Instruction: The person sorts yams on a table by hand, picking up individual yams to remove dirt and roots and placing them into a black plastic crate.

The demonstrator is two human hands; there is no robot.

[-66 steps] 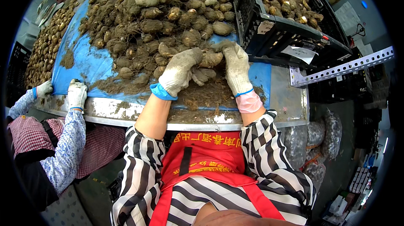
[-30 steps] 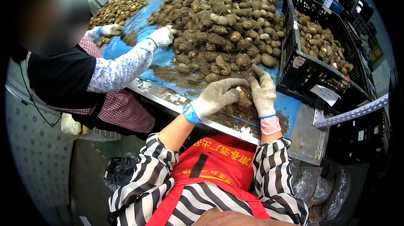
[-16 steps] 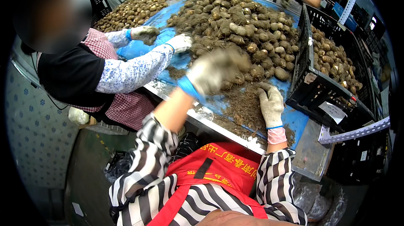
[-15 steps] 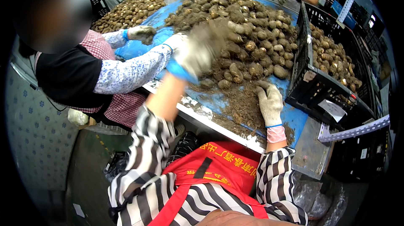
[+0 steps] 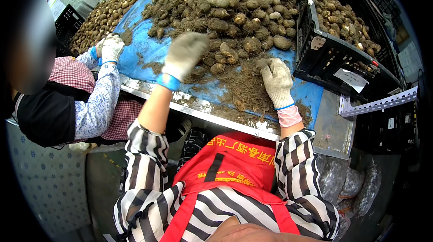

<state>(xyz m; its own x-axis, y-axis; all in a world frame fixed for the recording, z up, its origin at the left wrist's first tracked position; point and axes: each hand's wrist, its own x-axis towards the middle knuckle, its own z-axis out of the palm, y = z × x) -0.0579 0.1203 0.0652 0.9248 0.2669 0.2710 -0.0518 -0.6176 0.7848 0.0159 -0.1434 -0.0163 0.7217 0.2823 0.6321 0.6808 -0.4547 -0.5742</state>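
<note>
A tall heap of brown, hairy taro tubers (image 5: 252,4) lies on a blue sheet (image 5: 147,47) spread over the table. My left hand (image 5: 186,55), in a whitish knit glove with a blue cuff, is in front of the heap's near left side; motion smears its fingers. Beside the loose root fibres (image 5: 243,91) at the heap's near edge is my right hand (image 5: 275,81), gloved the same way. Its fingers are curled in, and whatever they may hold is hidden. Nearest to it are a few tubers and the fibre litter.
At right stands a black crate (image 5: 336,61) holding more tubers (image 5: 343,19). A co-worker in a checked apron (image 5: 72,74) works at left with gloved hands (image 5: 110,48), near a second tuber pile (image 5: 110,10). The table's metal edge (image 5: 203,116) runs before me.
The view has shifted, showing more of the table's near side. My left hand has drawn back from the heap toward me. The co-worker's hands have come together; my right hand stays by the fibres.
</note>
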